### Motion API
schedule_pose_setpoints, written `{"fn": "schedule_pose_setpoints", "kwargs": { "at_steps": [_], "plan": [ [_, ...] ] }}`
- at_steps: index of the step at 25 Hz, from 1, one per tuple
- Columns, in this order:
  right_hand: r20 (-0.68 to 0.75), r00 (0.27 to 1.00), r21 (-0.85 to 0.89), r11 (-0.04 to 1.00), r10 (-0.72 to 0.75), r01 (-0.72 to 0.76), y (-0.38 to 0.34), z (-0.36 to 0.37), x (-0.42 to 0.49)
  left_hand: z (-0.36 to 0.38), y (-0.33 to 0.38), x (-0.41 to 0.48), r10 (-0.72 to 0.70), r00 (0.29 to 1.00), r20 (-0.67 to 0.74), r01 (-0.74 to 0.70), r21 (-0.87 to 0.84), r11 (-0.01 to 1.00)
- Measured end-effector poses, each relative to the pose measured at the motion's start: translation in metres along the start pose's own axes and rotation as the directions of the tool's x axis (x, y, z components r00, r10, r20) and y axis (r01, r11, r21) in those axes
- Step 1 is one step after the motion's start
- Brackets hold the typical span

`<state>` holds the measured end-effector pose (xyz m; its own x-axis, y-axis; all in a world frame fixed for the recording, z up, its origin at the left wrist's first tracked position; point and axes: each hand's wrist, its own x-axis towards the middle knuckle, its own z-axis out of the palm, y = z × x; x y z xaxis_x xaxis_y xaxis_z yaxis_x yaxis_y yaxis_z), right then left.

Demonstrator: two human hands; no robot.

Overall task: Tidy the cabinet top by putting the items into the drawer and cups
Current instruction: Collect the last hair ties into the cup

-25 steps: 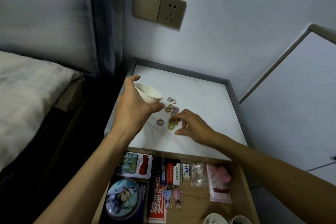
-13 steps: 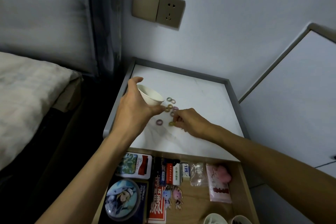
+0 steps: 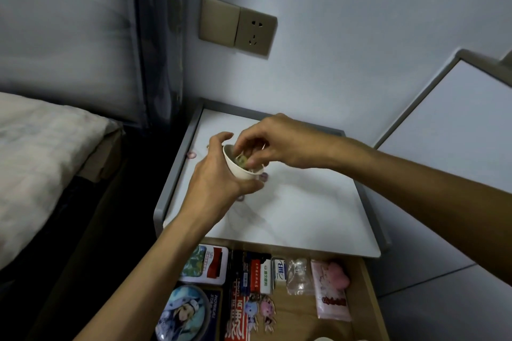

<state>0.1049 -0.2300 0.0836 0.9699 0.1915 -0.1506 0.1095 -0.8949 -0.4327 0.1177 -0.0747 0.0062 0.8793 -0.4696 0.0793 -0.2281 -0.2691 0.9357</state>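
Lying far left: a bed point(image 3: 41, 160) with pale bedding, well apart from both hands.
Loose hair ties point(image 3: 191, 154): a pink one sits on the white surface just left of the left thumb. A purple one shows just right of the left fingertips, and another peeks out below that hand.
Left hand point(image 3: 219, 183): its fingers and thumb are curled round the cup's wall from the near side, and it holds the cup up off the surface.
Cup point(image 3: 241, 170): small and white, tilted so its mouth faces up and to the right, toward the right fingers.
Green hair tie point(image 3: 242, 160): inside the cup, at the right fingertips, with more ties beneath it.
Right hand point(image 3: 277, 144): it reaches in from the right with its fingers bent down into the cup's mouth. The tips are drawn together, pinching the green hair tie.
Cabinet top point(image 3: 318, 216): white marbled surface with a grey rim, beneath both hands.
Drawer point(image 3: 368, 299): pulled open, nearer than the fingers, and holds tins, small boxes, packets and charms.
Panel point(image 3: 457, 147): white, far right of the fingers.
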Motion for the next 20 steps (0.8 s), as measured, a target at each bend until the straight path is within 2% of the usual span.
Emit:
{"fn": "schedule_pose_setpoints", "kwargs": {
  "at_steps": [1,3,5,6,8,11,13,16,20],
  "plan": [
    [-0.005,1.000,0.018,1.000,-0.009,0.009,0.000,0.000,0.000,-0.001,0.001,0.000,0.004,1.000,0.004,-0.004,-0.002,1.000],
    [-0.096,0.995,0.188,0.982,0.018,0.000,0.007,-0.001,-0.001,-0.002,0.001,0.000,-0.012,1.000,-0.007,0.012,-0.014,1.000],
    [-0.230,0.966,0.359,0.933,0.118,-0.029,0.023,-0.001,-0.002,-0.004,-0.003,0.002,-0.025,0.999,-0.042,0.025,-0.003,1.000],
    [-0.268,0.945,0.387,0.920,0.185,-0.070,0.035,0.002,-0.002,-0.006,-0.005,0.003,-0.026,0.998,-0.062,0.026,0.006,1.000],
    [-0.270,0.913,0.312,0.925,0.307,-0.219,0.065,0.019,-0.001,-0.008,-0.009,0.005,-0.026,0.995,-0.098,0.027,0.012,1.000],
    [-0.200,0.897,0.075,0.919,0.393,-0.386,0.099,0.060,0.003,-0.013,-0.012,0.006,-0.018,0.992,-0.124,0.018,-0.005,1.000],
    [-0.190,0.888,0.036,0.907,0.419,-0.420,0.108,0.084,0.008,-0.015,-0.011,0.007,-0.017,0.991,-0.136,0.015,-0.016,1.000],
    [-0.249,0.858,0.064,0.891,0.450,-0.448,0.107,0.107,0.015,-0.017,-0.011,0.009,-0.019,0.990,-0.138,0.015,-0.027,1.000],
    [-0.296,0.850,0.078,0.898,0.435,-0.432,0.106,0.115,0.015,-0.017,-0.010,0.010,-0.023,0.993,-0.119,0.019,-0.039,0.999]
  ]
}}
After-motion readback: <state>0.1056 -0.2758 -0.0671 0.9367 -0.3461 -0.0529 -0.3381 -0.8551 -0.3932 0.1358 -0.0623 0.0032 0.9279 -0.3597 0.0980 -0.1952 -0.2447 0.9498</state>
